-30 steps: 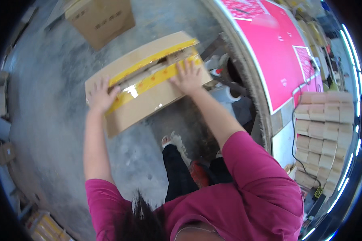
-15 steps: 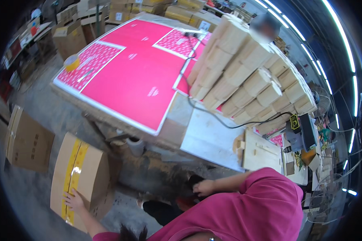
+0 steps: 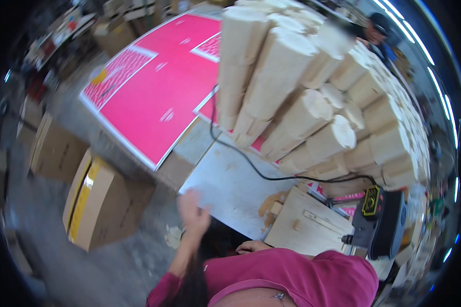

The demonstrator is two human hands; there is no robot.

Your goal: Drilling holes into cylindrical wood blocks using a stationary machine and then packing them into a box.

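Note:
My left hand (image 3: 193, 214) is raised at the near edge of the table's pale board (image 3: 225, 184). Motion smears its fingers, and no object shows in it. Low against my body, my right hand (image 3: 252, 246) lies near the table's front edge, its fingers partly hidden. Beside it on the table is a light wooden panel (image 3: 312, 220) with small wood strips on it. A closed cardboard box (image 3: 115, 204) with yellow tape along its top stands on the floor at left, apart from my left hand.
Tall stacks of pale wooden pieces (image 3: 276, 66) fill the table's right side. A black cable (image 3: 251, 161) runs to a dark bench machine (image 3: 384, 225). Pink printed sheets (image 3: 153, 107) cover the far left, with a yellow tape roll (image 3: 98, 77). Another person (image 3: 378, 33) is behind the stacks.
My left hand has left the taped cardboard box and come right, up to the table edge. My view has shifted toward the wooden stacks and the machine. The right hand stays near my body.

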